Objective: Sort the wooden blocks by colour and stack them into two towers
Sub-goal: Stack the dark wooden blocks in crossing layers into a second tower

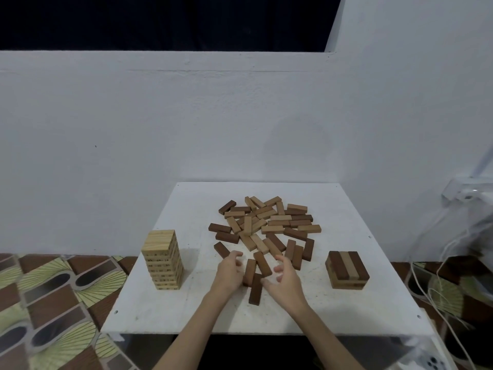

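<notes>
A tall tower of light blocks point(162, 260) stands at the table's left. At the right sits a short tower point(346, 269) whose top layer reads dark, light, dark. A loose pile of mixed light and dark blocks point(266, 225) covers the middle. Three dark blocks point(255, 288) lie near the front between my hands. My left hand point(229, 272), its fingers loosely curled, sits against the left side of one of them. On their right my right hand point(286, 280) hovers with spread, bent fingers, its thumb close to the nearest block. Neither hand plainly grips anything.
The white table point(186, 311) stands against a white wall. Patterned floor covering point(53, 303) lies to the left. White cables point(437, 297) and a clear plastic object point(469, 190) are off the right edge.
</notes>
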Demonstrator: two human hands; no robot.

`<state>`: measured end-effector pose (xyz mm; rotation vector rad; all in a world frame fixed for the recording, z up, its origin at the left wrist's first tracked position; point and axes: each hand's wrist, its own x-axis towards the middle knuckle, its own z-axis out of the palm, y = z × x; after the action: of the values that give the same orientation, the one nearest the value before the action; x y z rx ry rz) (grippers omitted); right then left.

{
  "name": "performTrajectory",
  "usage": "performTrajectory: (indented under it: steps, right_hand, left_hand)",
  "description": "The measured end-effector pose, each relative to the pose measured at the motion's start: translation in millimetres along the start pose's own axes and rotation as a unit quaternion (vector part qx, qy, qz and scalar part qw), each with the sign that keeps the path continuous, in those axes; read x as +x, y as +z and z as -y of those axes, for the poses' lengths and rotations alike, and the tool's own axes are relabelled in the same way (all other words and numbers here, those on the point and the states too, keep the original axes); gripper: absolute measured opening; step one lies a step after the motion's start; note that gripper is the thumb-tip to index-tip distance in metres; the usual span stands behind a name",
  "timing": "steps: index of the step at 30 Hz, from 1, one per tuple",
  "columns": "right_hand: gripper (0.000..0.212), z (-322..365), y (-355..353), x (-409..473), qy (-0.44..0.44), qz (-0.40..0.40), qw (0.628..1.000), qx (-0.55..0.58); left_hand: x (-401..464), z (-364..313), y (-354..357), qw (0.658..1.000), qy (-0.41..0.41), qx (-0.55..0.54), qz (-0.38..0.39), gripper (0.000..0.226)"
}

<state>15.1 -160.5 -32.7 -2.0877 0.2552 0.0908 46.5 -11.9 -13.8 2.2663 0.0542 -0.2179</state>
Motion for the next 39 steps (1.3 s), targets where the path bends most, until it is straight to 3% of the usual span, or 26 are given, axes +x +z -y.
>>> performTrajectory:
  steps: [4,7,10,12,15,24,28,31,39]
  right_hand:
    - [0.086,0.3,9.7,-12.9,-0.032,0.0,0.992,-0.125]
    - [0.085,0.6,13.2,-17.2,-0.039,-0.006,0.981,-0.188]
    - [0.073,-1.6,7.7,-13.9,-0.018,0.001,0.978,-0.21]
    - [0.051,-5.0,-1.7,-11.3,-0.004,0.009,0.975,-0.223]
    - [0.026,-12.5,-17.4,-8.8,0.014,-0.012,0.978,-0.207]
    - [0.014,-24.4,-41.3,-4.9,0.035,-0.059,0.986,-0.15]
    - [0.04,-20.9,-39.1,-2.0,-0.013,-0.038,0.994,-0.1]
    - [0.054,-19.4,-44.3,-4.3,-0.004,-0.008,0.999,-0.042]
    - [0.054,-24.1,-40.9,-2.5,-0.035,0.009,0.996,-0.079]
  left_hand:
    - [11.7,-2.9,-3.5,0.976,0.153,0.151,0.043,0.064]
    - [18.8,-7.0,-3.9,0.93,0.189,0.302,0.086,0.06]
    - [23.8,-6.5,-3.4,0.892,0.191,0.395,0.108,0.061]
    - [23.9,-7.4,-3.5,0.882,0.184,0.42,0.108,0.066]
    - [22.6,-8.5,-3.9,0.887,0.186,0.411,0.104,0.063]
    - [17.2,-5.2,-3.2,0.933,0.159,0.299,0.126,0.043]
    - [14.1,-1.0,-3.4,0.964,0.117,0.189,0.146,0.051]
    - [10.3,-0.4,-3.5,0.968,0.105,0.18,0.139,0.06]
    - [3.8,-2.2,-7.3,0.968,0.08,0.136,0.194,0.057]
